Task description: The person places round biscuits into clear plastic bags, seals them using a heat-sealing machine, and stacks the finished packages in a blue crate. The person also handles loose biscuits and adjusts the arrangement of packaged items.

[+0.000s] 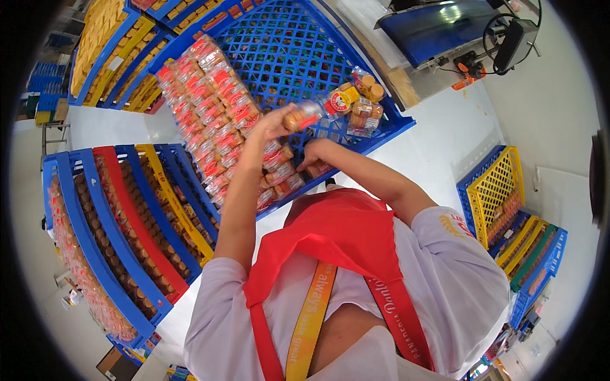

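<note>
My left hand [275,125] holds a clear packet of round biscuits or small baked rounds [300,117], blurred, over a large blue plastic crate [286,43]. Lower and to its right, my right hand [318,151] reaches down inside the crate's near side, its fingers at a packet [318,167]; its grip is partly hidden. Rows of similar packets with red print [214,105] fill the crate's left part. At its right end lie a few loose packets [364,114], one with a yellow and red label [340,101].
Stacked blue, red and yellow crates [128,224] full of packets stand at the left, more crates [114,57] at the upper left. At the right are a yellow crate [495,190] and another stack [533,252]. A blue conveyor belt [438,28] lies beyond the crate.
</note>
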`<act>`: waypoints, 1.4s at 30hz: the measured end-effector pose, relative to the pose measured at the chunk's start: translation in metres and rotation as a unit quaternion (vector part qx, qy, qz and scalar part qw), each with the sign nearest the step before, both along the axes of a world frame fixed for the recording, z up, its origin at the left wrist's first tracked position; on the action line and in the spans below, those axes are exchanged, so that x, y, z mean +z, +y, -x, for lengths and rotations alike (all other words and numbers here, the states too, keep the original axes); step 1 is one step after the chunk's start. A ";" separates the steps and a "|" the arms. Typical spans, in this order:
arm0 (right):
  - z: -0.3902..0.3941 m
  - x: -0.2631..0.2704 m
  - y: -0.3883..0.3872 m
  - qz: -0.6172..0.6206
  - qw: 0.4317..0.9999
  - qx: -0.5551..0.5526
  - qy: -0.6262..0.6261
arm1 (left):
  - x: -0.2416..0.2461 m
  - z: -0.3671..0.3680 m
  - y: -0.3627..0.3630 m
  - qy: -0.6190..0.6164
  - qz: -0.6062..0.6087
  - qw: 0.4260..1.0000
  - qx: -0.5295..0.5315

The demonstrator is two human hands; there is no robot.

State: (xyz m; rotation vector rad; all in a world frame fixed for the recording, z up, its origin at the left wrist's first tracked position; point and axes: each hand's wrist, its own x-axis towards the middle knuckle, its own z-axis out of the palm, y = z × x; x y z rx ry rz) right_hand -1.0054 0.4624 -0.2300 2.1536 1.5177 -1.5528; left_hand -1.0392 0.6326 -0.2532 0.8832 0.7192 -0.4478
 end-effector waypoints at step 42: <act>-0.132 -0.012 0.027 -0.012 0.987 0.055 -0.148 | -0.036 -0.002 -0.049 -0.114 -0.588 0.778 -0.190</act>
